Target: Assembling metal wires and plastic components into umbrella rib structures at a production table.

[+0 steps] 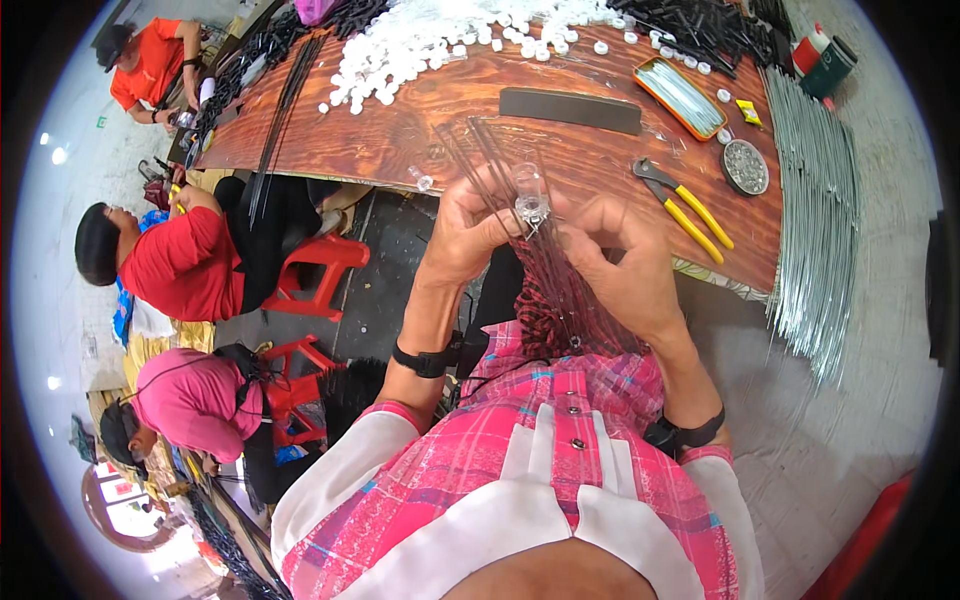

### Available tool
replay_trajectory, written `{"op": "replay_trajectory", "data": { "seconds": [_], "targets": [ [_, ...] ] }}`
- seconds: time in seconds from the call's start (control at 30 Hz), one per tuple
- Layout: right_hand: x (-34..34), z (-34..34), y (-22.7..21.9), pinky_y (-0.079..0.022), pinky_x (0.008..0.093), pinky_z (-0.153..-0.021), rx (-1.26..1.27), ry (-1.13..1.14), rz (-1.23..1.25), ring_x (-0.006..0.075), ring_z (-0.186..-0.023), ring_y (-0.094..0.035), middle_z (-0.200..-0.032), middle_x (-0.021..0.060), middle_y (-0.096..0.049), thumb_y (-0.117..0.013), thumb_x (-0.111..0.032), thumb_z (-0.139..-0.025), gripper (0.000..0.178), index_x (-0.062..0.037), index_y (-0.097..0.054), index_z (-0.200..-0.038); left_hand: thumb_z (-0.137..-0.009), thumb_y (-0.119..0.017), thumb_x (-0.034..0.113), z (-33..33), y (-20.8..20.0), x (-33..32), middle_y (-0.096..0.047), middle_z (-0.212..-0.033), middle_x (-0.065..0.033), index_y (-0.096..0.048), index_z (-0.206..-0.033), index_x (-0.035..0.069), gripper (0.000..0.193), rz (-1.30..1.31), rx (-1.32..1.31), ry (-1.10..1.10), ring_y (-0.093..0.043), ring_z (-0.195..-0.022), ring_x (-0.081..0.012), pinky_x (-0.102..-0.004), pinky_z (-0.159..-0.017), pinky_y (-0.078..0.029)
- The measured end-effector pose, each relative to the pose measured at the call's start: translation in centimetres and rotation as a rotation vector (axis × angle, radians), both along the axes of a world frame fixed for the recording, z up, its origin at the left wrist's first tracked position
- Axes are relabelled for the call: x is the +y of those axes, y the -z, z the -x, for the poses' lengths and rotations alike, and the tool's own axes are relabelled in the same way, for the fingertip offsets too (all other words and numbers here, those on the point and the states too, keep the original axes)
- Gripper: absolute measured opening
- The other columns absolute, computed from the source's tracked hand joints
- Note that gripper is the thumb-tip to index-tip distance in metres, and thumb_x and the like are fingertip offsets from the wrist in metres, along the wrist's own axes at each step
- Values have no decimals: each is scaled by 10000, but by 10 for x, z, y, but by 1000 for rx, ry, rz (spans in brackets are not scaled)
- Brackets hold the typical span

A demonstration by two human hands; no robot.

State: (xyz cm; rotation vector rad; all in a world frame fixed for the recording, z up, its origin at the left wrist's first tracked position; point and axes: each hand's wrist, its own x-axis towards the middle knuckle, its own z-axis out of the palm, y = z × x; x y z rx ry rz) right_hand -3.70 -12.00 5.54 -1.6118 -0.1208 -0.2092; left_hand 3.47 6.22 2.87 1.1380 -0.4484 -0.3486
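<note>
My left hand (468, 225) is closed around a loose bundle of thin dark rods (480, 160) that fan out past my fingers and trail down toward my lap. A clear plastic cup-shaped piece (529, 190) stands among the rods between my two hands, just over the table's near edge. My right hand (630, 265) has thumb and forefinger pinched together beside the clear piece; whatever is between those fingertips is too small to name. Pliers with yellow handles (692, 212) lie on the table to the right of my hands.
The wooden table (400, 130) holds white caps (400, 60), black tubes (700, 35), a dark flat bar (570, 108), an orange-rimmed tray (680, 97) and a bowl of small parts (745, 166). Silvery wires (815, 210) hang over its right side. People sit by red stools (318, 275) on the left.
</note>
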Motion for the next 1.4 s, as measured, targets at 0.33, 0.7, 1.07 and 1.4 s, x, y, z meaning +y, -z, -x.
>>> {"op": "replay_trajectory", "data": {
  "seconds": [0.33,0.7,1.07,1.4],
  "targets": [
    [-12,-8,5,-462,259,-550,-60,16,237,105,-589,-577,-675,84,-590,-700,-72,-805,155,20,-584,-758,-769,-774,179,0,-5,-6,-664,-1004,-185,-562,-1107,-48,459,-44,-49,-12,-656,-944,-261,-379,-858,-517],
    [-26,-12,15,-433,196,-666,78,-160,-353,29,-750,-515,-818,-6,-590,-699,-161,-863,197,-11,-572,-875,-737,-815,197,5,-12,-19,-664,-980,-179,-546,-1125,-37,527,-15,-24,-70,-659,-897,-250,-373,-818,-532],
    [-24,-9,1,-492,243,-798,103,-194,-247,70,-851,-582,-885,25,-624,-668,-108,-823,158,6,-604,-911,-774,-749,49,13,-21,-21,-673,-985,-135,-562,-1086,-31,372,-72,-41,-125,-657,-905,-182,-311,-818,-532],
    [-17,-9,-1,-503,252,-775,35,-80,-105,81,-793,-600,-833,38,-648,-667,-89,-798,147,30,-636,-878,-762,-755,61,15,-26,-26,-675,-1003,-156,-572,-1079,-34,378,-71,-28,-131,-663,-903,-196,-317,-821,-537]
  ]
}}
